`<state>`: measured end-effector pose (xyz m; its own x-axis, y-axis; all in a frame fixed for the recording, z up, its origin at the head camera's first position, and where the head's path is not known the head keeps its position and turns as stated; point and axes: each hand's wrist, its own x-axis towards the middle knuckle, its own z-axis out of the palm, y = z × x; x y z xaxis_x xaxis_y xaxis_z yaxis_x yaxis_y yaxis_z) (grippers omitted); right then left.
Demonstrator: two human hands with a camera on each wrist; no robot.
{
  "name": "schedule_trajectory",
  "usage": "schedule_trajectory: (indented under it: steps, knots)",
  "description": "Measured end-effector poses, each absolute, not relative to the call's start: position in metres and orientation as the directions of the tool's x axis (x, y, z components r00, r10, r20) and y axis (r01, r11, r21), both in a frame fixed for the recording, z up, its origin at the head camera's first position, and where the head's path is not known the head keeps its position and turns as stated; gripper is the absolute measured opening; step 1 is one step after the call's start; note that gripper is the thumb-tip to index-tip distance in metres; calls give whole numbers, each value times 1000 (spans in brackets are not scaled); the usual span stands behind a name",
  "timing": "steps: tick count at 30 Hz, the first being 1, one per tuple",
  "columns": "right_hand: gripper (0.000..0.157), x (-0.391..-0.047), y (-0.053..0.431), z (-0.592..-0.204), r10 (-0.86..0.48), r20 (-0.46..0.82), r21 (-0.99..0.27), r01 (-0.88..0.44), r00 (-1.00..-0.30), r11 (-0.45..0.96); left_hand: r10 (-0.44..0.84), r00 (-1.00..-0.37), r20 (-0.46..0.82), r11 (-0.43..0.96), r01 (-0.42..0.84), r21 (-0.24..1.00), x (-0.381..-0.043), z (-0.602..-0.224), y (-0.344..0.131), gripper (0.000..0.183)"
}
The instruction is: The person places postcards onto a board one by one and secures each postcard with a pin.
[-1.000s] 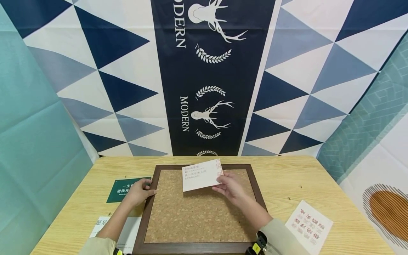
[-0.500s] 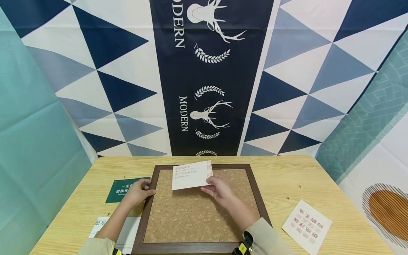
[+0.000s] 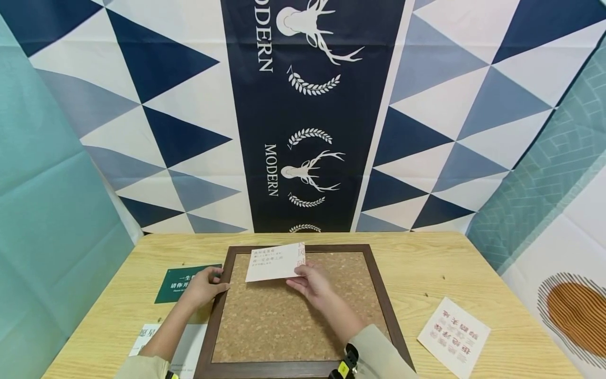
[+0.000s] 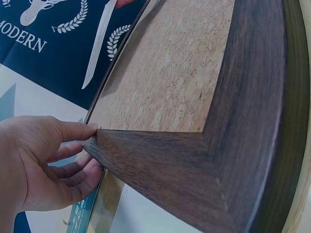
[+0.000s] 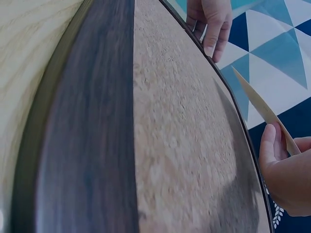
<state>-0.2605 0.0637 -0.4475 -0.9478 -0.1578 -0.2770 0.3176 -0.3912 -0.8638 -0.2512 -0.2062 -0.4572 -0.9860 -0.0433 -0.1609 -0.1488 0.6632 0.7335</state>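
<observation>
A brown-framed cork board (image 3: 289,329) lies on the wooden table. My right hand (image 3: 312,285) pinches the right end of a white postcard (image 3: 272,263) with grey and red print, holding it above the board's far left part. In the right wrist view the postcard (image 5: 262,108) appears nearly edge-on between thumb and fingers, apart from the cork. At the board's left side my left hand (image 3: 203,288) grips the frame. From the left wrist, its thumb (image 4: 80,131) lies on the frame's edge and the other fingers curl just outside and below it.
Partly under the left hand lies a green card (image 3: 165,287) with white lettering. Nearer, a white card (image 3: 191,342) is partly covered by the left forearm. A white card with red characters (image 3: 454,337) lies right of the board. A patterned curtain (image 3: 189,105) hangs behind the table.
My right hand has carried the postcard leftward over the board and slightly lowered its upper edge. The left hand keeps its place on the frame.
</observation>
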Motion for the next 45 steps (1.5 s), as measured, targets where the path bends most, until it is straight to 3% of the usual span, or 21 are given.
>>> schedule_trajectory:
  steps: [13,19,26,36,45]
  knots:
    - [12,-265,57,-464,-168,-219,-872,270,-961,-409,-54,-984,-172,659,-164,734,-250,-455,-205,50]
    - [22,-263,50,-456,-149,-285,-873,320,-947,-369,-48,-984,-171,657,-160,737,-249,-454,-206,50]
    - [6,-265,47,-460,-158,-293,-875,331,-943,-354,-43,-985,-165,657,-153,738,-250,-455,-206,50]
    - [6,-266,52,-461,-136,-314,-891,341,-940,-300,-47,-985,-166,658,-155,737,-250,-455,-206,50]
    - [47,-266,57,-461,-97,-266,-950,278,-959,-143,-47,-984,-170,661,-158,734,-250,-454,-205,50]
